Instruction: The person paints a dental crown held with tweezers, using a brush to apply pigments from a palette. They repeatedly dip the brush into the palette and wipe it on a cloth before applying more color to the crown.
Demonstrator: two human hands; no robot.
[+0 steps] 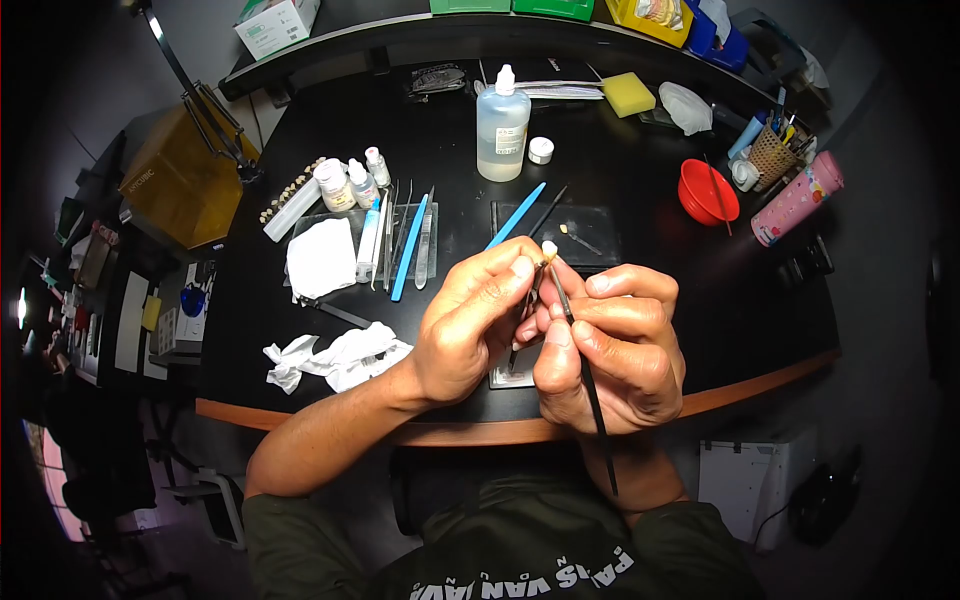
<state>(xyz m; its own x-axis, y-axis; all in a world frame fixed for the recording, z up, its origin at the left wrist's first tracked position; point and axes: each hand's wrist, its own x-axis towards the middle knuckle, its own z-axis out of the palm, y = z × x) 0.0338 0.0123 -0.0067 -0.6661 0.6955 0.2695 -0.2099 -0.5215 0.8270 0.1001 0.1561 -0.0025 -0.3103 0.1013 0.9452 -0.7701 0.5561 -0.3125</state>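
Bent over a black tabletop, a person works on a small whitish piece raised above the surface, inward from the middle of the front edge. The left hand pinches a dark instrument between thumb and forefinger; its other fingers curl in, partly hidden from where I stand. The right hand pinches a slim dark-handled tool, thumb against bent fingers, its upper end meeting the piece and its lower end reaching past the front edge. What grips the piece is too small to make out. Below the hands, a pale-topped plate is mostly covered. Crumpled white tissue lies near the front edge, left of the hands; a clear bottle stands toward the back edge. A red bowl sits toward the right edge.
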